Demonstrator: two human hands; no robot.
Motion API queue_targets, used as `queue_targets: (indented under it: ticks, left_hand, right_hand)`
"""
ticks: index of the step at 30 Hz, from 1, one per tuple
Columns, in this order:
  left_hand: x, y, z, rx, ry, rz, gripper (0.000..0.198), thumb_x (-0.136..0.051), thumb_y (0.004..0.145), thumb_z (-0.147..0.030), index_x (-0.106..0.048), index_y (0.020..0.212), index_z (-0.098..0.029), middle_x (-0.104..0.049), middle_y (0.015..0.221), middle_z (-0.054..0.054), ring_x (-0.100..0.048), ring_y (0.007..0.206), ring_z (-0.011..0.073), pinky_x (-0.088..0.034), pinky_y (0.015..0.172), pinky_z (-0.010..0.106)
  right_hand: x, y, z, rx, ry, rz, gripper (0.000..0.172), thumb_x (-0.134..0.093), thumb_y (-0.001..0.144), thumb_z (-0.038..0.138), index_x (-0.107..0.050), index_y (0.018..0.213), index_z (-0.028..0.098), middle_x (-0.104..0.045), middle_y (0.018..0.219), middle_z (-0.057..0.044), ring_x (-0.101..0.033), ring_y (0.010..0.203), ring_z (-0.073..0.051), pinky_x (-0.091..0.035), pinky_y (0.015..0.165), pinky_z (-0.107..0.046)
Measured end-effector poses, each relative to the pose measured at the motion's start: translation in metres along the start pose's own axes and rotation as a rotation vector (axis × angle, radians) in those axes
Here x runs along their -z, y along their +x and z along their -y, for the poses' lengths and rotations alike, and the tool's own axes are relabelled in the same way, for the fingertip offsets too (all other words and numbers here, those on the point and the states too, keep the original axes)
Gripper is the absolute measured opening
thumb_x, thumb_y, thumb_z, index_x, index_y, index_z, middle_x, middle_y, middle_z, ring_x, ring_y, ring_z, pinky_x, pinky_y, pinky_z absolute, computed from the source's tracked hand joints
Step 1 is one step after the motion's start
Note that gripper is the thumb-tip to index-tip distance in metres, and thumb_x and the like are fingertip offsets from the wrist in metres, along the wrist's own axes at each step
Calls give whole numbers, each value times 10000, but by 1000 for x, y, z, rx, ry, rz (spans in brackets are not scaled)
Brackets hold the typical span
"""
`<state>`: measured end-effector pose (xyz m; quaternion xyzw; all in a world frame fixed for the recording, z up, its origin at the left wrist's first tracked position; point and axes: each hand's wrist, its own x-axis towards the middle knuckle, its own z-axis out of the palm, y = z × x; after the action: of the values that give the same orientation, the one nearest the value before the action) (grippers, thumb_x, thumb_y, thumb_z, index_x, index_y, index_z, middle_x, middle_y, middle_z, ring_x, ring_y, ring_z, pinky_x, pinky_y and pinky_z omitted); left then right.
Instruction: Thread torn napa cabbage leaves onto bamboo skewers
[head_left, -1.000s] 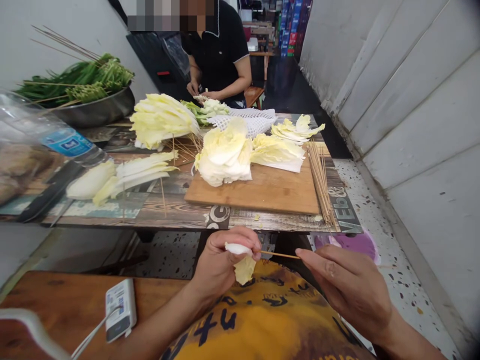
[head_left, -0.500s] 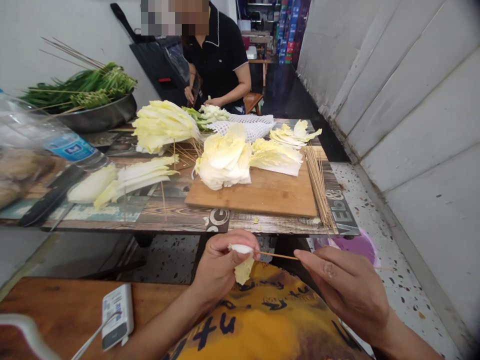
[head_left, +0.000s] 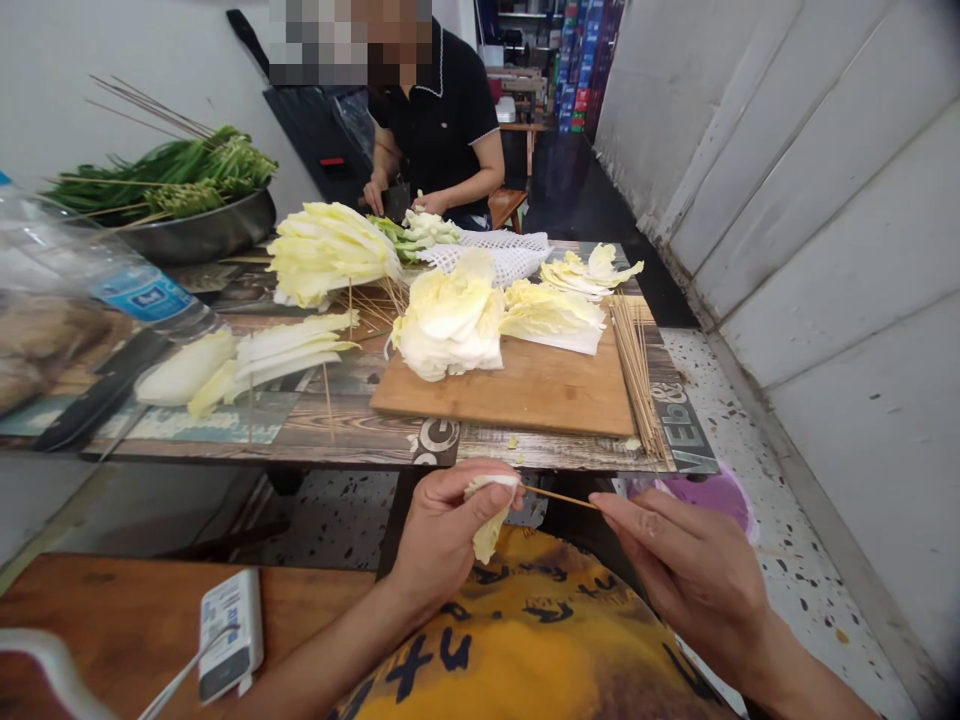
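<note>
My left hand [head_left: 457, 520] is closed around a folded piece of napa cabbage leaf [head_left: 487, 535], pale yellow with a white rib at the top. Between thumb and fingers my right hand [head_left: 690, 560] pinches a thin wooden skewer [head_left: 559, 496], which runs level across to the cabbage piece. The skewer's left end meets the leaf at my left fingertips; whether it has gone through is hidden. Both hands are above my lap, in front of the table edge. Beyond them, a heap of cabbage leaves [head_left: 450, 320] lies on a wooden cutting board [head_left: 525, 400].
Bare skewers [head_left: 637, 380] lie right of the board. Threaded cabbage [head_left: 292, 355] and a black-handled knife [head_left: 97, 390] are at left, near a plastic bottle [head_left: 150, 290] and a bowl of greens [head_left: 202, 235]. Opposite, a person [head_left: 442, 120] handles vegetables. A power bank [head_left: 231, 635] rests on the bench.
The cabbage piece has turned slightly in my left hand, and the skewer now slopes down a little more to the right. Across the table, the person's hands have shifted slightly.
</note>
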<state>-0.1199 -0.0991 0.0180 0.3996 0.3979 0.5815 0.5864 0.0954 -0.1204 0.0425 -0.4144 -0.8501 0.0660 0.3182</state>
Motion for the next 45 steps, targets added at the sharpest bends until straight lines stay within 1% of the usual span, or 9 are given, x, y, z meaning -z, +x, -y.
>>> queue_targets:
  ticks: [6, 16, 23, 28, 32, 35, 39, 43, 45]
  left_hand:
    - [-2, 0, 1, 73, 48, -28, 179, -755, 647, -329, -730, 651, -152, -644, 604, 34, -561, 538, 125, -449, 488, 227]
    - [4, -1, 8, 11, 118, 7, 84, -740, 681, -273, -746, 681, -189, -693, 734, 35, -589, 571, 118, -479, 538, 228]
    - [7, -2, 11, -27, 254, 51, 83, -715, 717, -266, -745, 677, -199, -703, 718, 41, -623, 683, 159, -494, 617, 256]
    - [5, -1, 8, -86, 299, 63, 79, -708, 724, -261, -746, 682, -205, -707, 698, 35, -637, 719, 169, -506, 669, 263]
    - [-2, -1, 3, -70, 401, 73, 97, -713, 702, -242, -742, 618, -203, -718, 705, 37, -644, 706, 165, -513, 673, 249]
    - [-7, 0, 0, -56, 444, 55, 97, -697, 699, -223, -745, 616, -206, -725, 726, 36, -648, 724, 173, -517, 690, 257]
    - [-12, 2, 4, -19, 442, 82, 82, -690, 686, -205, -753, 639, -225, -725, 717, 22, -652, 734, 184, -519, 690, 266]
    - [-10, 5, 8, -48, 450, 46, 62, -697, 696, -234, -758, 687, -237, -724, 744, 23, -651, 759, 190, -514, 722, 281]
    - [-6, 9, 6, -28, 472, 95, 84, -681, 723, -258, -757, 707, -228, -729, 801, 38, -654, 809, 201, -509, 768, 296]
  right_hand:
    - [-1, 3, -4, -26, 93, 5, 267, -481, 884, 112, -627, 1090, 199, -556, 644, 8, -500, 523, -95, -354, 481, -211]
    - [1, 9, -7, -70, 229, 66, 258, -483, 895, 129, -642, 1080, 212, -529, 626, 15, -497, 518, -90, -352, 468, -201]
    - [3, 17, -9, -95, 377, 137, 252, -492, 900, 146, -662, 1071, 218, -583, 660, 0, -542, 568, -95, -400, 496, -183]
    - [3, 21, -10, -126, 433, 163, 230, -485, 905, 152, -671, 1033, 195, -613, 697, -15, -561, 614, -104, -411, 535, -195]
    - [0, 25, -6, -168, 451, 215, 226, -466, 918, 175, -677, 994, 203, -614, 699, -15, -552, 619, -107, -396, 550, -203]
    - [-4, 28, -1, -200, 454, 204, 216, -469, 917, 181, -676, 977, 208, -619, 704, -9, -555, 628, -104, -404, 573, -197]
    - [-13, 30, 3, -210, 435, 154, 175, -492, 902, 174, -661, 941, 198, -659, 761, -11, -593, 681, -108, -436, 639, -196]
    - [-13, 26, -3, -204, 406, 138, 182, -489, 900, 175, -654, 975, 194, -679, 810, -28, -616, 733, -124, -459, 676, -211]
    - [-9, 22, -10, -193, 415, 155, 209, -476, 906, 171, -656, 1002, 213, -680, 806, -19, -621, 733, -119, -468, 664, -201]
